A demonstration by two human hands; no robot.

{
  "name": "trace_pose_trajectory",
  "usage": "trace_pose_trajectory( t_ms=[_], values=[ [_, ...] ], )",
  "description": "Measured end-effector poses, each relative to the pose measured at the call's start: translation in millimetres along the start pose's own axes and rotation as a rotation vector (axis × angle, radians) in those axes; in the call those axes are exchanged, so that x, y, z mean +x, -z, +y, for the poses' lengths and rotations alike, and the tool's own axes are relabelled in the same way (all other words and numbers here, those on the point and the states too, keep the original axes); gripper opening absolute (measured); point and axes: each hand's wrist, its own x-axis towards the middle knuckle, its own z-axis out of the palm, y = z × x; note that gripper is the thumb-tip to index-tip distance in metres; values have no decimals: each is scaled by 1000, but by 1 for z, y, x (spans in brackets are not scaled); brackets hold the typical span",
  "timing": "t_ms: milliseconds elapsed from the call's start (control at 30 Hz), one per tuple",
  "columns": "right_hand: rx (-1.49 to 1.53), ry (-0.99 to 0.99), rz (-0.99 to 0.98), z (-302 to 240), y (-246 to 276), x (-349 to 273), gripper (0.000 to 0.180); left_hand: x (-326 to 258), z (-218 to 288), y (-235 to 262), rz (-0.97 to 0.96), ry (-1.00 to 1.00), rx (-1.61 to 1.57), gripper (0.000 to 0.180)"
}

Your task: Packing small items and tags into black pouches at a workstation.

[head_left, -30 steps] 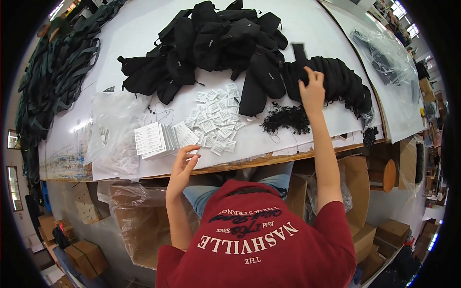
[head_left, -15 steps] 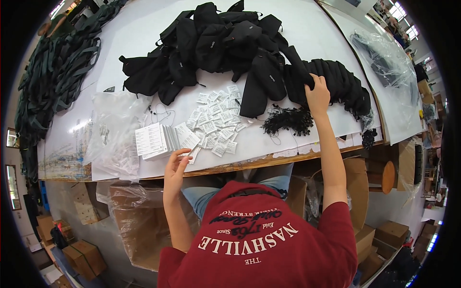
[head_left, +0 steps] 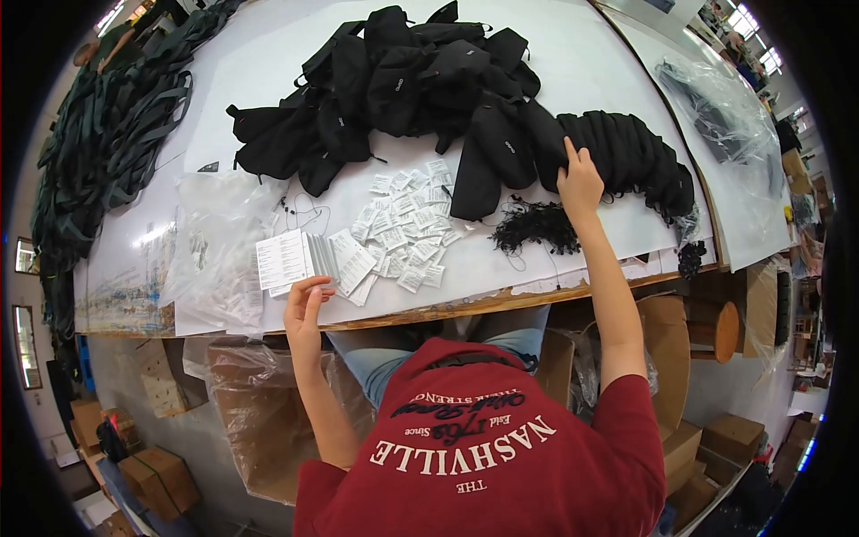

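Observation:
My right hand [head_left: 582, 182] reaches far over the white table [head_left: 555, 45] and lies with fingers spread on the left end of a row of black pouches [head_left: 631, 157] standing side by side. My left hand [head_left: 304, 304] is at the table's front edge. Its curled fingertips touch the lower edge of a fanned stack of white printed cards [head_left: 284, 259], and nothing is gripped in it. Several small white sachets [head_left: 403, 233] lie scattered between my hands. Beside my right wrist lies a tangle of thin black cords [head_left: 534, 225].
A loose heap of black pouches [head_left: 403, 80] fills the far middle. Clear plastic bags [head_left: 210, 246] lie left of the cards. Dark green straps [head_left: 98, 152] are piled at the far left, and a clear bag with dark items [head_left: 720, 116] at the right. Cardboard boxes [head_left: 667, 349] stand under the table.
My left hand has slid left along the table edge to the card stack. My right hand has brought a raised black pouch down against the row and now rests there.

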Motion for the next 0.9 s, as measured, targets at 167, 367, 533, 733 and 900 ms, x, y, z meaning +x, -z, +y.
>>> trace_pose_trajectory(
  t_ms=[167, 367, 533, 733, 900],
  values=[
    [-253, 46, -15, 18, -11, 5, 55, 6, 3, 13, 184, -60, -58, 15],
    [-137, -30, -178, 4, 2, -4, 62, 28, -10, 45, 350, -92, 283, 23],
    [-12, -29, -97, -2, 24, -6, 52, 56, -47, 71, 524, -230, 1005, 63],
    [347, -39, -174, -26, 45, -56, 10, 71, -63, 78, 391, -26, 995, 76],
    [388, -163, -543, -33, 57, -89, 7, 68, -47, 69, 504, -165, 1094, 65]
  ],
)
